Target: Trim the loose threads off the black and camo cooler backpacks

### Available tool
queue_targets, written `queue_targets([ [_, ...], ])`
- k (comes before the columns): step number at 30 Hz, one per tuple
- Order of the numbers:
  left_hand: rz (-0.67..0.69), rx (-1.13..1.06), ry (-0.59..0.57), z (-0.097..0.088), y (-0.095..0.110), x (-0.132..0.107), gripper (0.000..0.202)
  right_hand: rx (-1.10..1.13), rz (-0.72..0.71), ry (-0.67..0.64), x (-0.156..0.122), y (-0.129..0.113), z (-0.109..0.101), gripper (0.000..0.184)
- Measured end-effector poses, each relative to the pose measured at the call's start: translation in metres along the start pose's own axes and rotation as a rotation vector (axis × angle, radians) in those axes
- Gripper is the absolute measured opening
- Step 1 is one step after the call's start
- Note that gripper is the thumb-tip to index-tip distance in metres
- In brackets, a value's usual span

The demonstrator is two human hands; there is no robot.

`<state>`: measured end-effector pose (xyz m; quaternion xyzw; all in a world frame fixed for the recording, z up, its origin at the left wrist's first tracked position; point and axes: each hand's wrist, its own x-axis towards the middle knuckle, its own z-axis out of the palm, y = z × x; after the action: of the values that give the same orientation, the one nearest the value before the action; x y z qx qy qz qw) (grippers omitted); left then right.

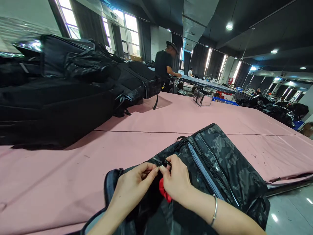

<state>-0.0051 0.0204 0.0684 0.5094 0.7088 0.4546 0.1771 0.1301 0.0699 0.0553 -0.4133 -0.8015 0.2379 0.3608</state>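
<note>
A dark camouflage backpack (220,163) lies on the pink table (171,120) right in front of me. My left hand (133,187) and my right hand (177,181) meet over its top edge, fingertips pinched together at a small black zipper pull (166,162). A red object (163,192) shows under my right palm, tucked against it. A grey zipper line (202,171) runs down the backpack's face to the right of my hands. A thin bracelet sits on my right wrist.
A pile of black backpacks (73,85) fills the table's left side. A clear box (202,97) stands at the far edge. A person in black (165,65) works at another table behind it. More black bags (276,109) lie at the right.
</note>
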Motion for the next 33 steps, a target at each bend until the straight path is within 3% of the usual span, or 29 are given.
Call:
queue_targets([
  [3,-0.091,-0.053,-0.057,0.0,-0.001,0.001,0.044,0.126,0.041,0.007,0.005,0.002,-0.002,0.01],
  [6,-0.129,-0.089,-0.04,-0.001,-0.003,0.003,0.046,0.185,0.074,-0.002,0.006,0.004,-0.007,0.008],
  [12,-0.157,-0.11,0.009,-0.002,-0.001,0.004,0.044,0.073,0.03,-0.118,0.003,0.002,-0.018,0.013],
  [19,-0.135,-0.129,-0.001,-0.001,-0.003,0.004,0.045,0.0,0.02,-0.132,0.0,0.0,-0.019,0.016],
  [28,-0.06,-0.185,-0.001,0.001,-0.011,0.004,0.043,0.201,0.087,-0.084,0.002,0.003,-0.009,0.01],
  [33,-0.093,-0.198,0.008,0.002,-0.01,0.004,0.047,0.378,0.129,-0.033,0.006,0.002,-0.01,0.008],
])
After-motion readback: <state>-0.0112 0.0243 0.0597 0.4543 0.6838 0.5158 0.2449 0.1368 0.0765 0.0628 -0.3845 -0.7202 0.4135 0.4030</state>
